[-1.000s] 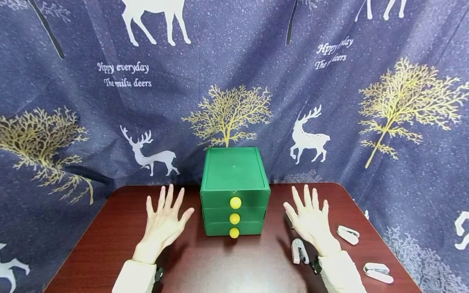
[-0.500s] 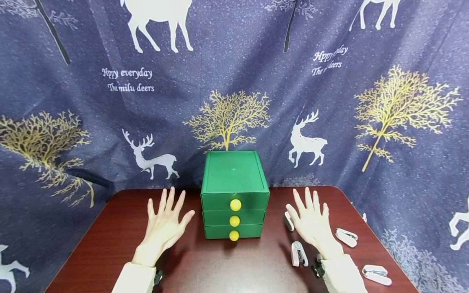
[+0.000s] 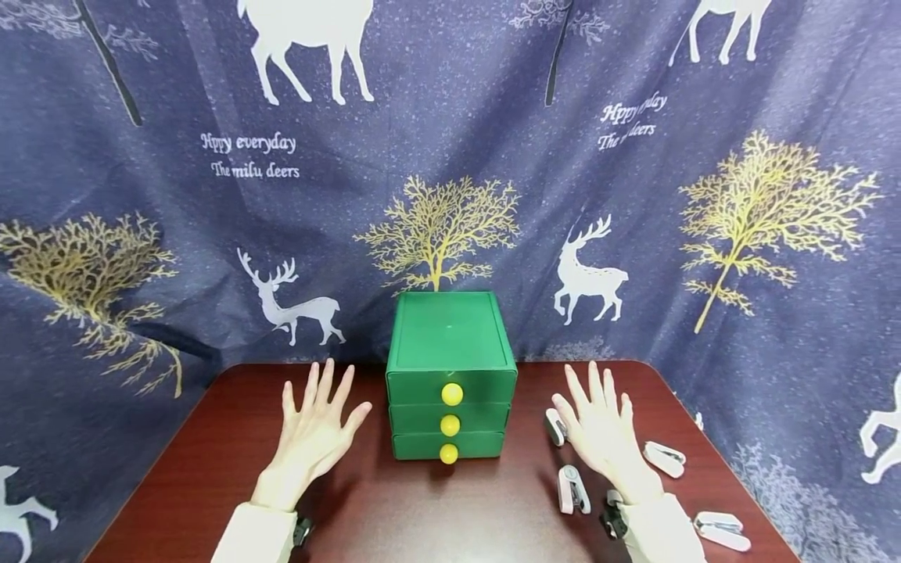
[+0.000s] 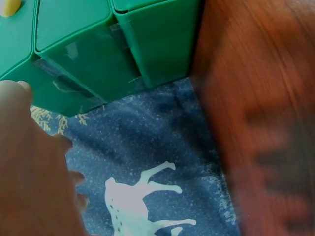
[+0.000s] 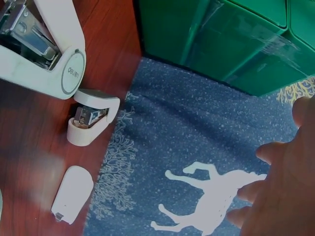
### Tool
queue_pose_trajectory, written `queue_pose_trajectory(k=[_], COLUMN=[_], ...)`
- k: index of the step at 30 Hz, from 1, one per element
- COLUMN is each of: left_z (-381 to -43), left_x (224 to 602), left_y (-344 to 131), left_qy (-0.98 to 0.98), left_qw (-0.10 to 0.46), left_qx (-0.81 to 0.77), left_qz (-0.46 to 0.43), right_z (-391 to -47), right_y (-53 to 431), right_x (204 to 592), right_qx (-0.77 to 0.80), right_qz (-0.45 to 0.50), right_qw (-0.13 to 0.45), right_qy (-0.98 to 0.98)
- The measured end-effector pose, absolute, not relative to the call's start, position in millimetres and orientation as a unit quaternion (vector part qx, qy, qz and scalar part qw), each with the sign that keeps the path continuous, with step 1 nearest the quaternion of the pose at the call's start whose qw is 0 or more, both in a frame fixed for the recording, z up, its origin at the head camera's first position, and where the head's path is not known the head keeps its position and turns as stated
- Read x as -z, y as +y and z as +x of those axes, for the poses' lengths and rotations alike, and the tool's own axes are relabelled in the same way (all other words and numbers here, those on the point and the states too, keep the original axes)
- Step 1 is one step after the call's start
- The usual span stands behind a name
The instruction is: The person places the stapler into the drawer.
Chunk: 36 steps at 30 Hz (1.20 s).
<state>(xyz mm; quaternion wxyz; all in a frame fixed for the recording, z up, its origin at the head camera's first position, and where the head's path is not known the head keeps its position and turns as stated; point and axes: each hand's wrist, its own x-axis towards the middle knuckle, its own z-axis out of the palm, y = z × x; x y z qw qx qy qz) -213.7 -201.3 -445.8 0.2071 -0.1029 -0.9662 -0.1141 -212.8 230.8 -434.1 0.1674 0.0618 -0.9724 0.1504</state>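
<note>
My left hand (image 3: 313, 434) is held over the left side of the table with fingers spread and straight, holding nothing. My right hand (image 3: 601, 430) does the same on the right, above and among several small pale staplers. One stapler (image 3: 556, 427) lies just left of the right fingers, and a second stapler (image 3: 573, 489) is nearer the front. Farther right are a third stapler (image 3: 665, 459) and another stapler (image 3: 722, 531). Between the hands stands a green three-drawer box (image 3: 452, 332) with yellow round knobs; its drawers are pushed in. The right wrist view shows a stapler (image 5: 93, 117) with its metal inside visible.
The dark red-brown table (image 3: 190, 469) has its back edge behind the drawer box. A blue curtain (image 3: 450, 117) with white deer and yellow trees hangs close behind the table and along its sides.
The head view has tilted up slightly, so the table, drawer box and staplers appear a little lower. Both hands keep nearly the same spread pose, and nothing has been taken hold of.
</note>
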Motion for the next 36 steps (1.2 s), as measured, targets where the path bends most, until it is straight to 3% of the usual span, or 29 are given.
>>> queue_pose_trajectory(k=[11,17,29,36], left_z=[-218.6,-219.0,-227.7,-235.8], left_x=[443.2,435.0,415.9,405.0], left_y=[-196.9,-195.7,-189.5,-180.7], left_qy=[-0.952,-0.950,-0.939,-0.936], left_qw=[0.250,0.238,0.223,0.187], left_qx=[0.129,0.157,0.228,0.276], left_qz=[-0.122,-0.123,-0.128,-0.114], right_z=[-205.2,-201.7,-182.1,-173.6], right_y=[228.6,222.7,204.2,195.5], right_x=[432.8,429.9,418.5,413.1], right_qx=[-0.183,-0.203,-0.252,-0.291], right_qz=[0.084,0.106,0.140,0.120], right_qw=[0.182,0.177,0.256,0.249], right_qy=[-0.962,-0.957,-0.923,-0.916])
